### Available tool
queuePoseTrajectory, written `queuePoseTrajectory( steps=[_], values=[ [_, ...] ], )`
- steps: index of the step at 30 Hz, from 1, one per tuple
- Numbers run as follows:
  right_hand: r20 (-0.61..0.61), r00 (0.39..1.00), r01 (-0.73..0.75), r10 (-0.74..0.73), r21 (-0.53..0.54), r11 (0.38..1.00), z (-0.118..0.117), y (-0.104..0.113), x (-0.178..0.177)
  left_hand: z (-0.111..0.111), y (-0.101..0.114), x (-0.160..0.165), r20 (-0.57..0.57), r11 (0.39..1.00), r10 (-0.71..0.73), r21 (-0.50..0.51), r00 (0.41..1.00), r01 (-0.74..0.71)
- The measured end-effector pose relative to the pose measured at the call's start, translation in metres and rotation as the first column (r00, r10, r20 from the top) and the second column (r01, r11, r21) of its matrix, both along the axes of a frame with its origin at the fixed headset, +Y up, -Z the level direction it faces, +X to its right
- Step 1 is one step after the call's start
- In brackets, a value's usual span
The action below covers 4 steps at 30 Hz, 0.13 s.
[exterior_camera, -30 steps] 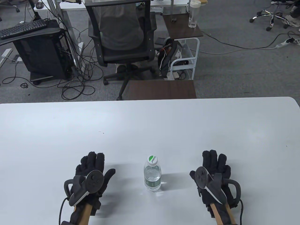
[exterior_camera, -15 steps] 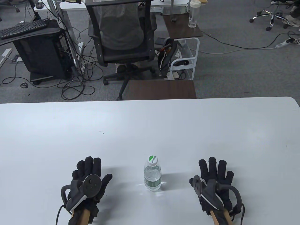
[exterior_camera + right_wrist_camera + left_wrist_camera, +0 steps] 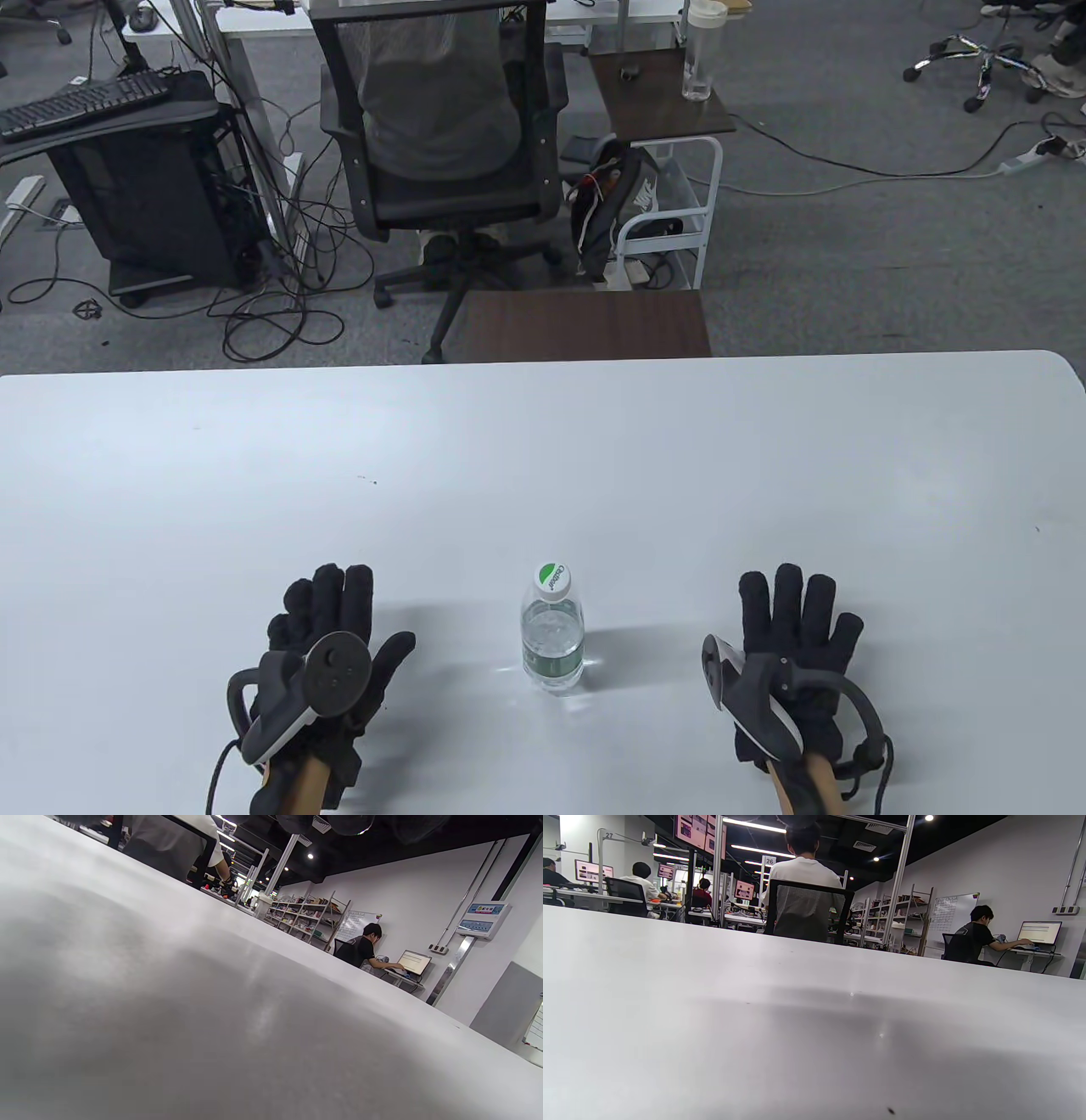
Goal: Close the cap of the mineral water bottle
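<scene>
A small clear mineral water bottle (image 3: 552,638) stands upright on the white table (image 3: 543,458) near its front edge. Its white and green cap (image 3: 551,581) sits on top. My left hand (image 3: 327,632) lies flat on the table to the left of the bottle, fingers stretched out, holding nothing. My right hand (image 3: 797,628) lies flat to the right of the bottle, fingers spread, holding nothing. Both hands are well apart from the bottle. The wrist views show only the table surface (image 3: 755,1018) and the room; neither the bottle nor any fingers show there.
Beyond the table's far edge stand a black office chair (image 3: 441,153) with a seated person, a dark side table (image 3: 585,323), and a cart (image 3: 662,110) with a tall bottle. A small dark speck (image 3: 366,480) marks the tabletop.
Both hands drew back toward the front edge, then eased slightly forward again. My right hand shifted a little to the right and its fingers flattened. The bottle has not moved.
</scene>
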State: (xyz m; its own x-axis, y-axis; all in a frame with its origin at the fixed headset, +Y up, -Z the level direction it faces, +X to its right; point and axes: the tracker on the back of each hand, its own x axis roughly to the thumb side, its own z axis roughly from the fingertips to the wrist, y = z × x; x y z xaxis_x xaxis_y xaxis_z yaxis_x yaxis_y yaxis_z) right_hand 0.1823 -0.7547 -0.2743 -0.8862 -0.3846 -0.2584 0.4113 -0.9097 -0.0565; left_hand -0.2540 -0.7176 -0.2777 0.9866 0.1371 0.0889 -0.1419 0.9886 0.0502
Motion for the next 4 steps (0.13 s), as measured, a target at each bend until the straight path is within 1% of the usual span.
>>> queuePoseTrajectory(
  steps=[4],
  values=[
    [-0.006, 1.0, -0.023, 0.023, 0.001, 1.0, 0.0005, 0.0002, -0.003, 0.0009, -0.0001, 0.0006, 0.0, 1.0, 0.005, -0.002, 1.0, -0.005]
  ],
)
